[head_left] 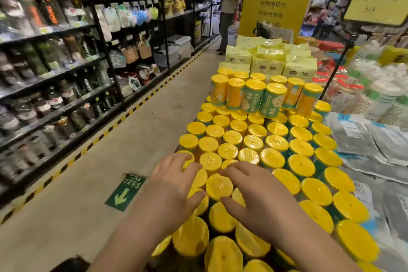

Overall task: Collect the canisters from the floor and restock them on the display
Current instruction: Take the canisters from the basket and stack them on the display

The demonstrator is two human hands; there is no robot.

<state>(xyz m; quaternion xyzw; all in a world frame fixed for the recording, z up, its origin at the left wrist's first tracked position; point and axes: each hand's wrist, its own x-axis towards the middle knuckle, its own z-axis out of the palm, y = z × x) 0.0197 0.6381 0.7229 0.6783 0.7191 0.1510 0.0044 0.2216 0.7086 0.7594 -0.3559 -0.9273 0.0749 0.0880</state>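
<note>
Left grip (176, 183) and right grip (260, 201) both wide, flat on canisters (219, 186) at display's (194, 119) front-left corner. Shove sideways and you'll likely knock edge ones onto floor (132, 139); stacked row (254, 95) may topple.

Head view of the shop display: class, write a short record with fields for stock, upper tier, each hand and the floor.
stock: yellow-lidded canisters, upright, packed in rows
upper tier: second layer of canisters at the back
left hand: fingers spread on lids in the near rows
right hand: fingers spread on lids beside it
floor: green arrow sticker; no canisters seen on it
</note>
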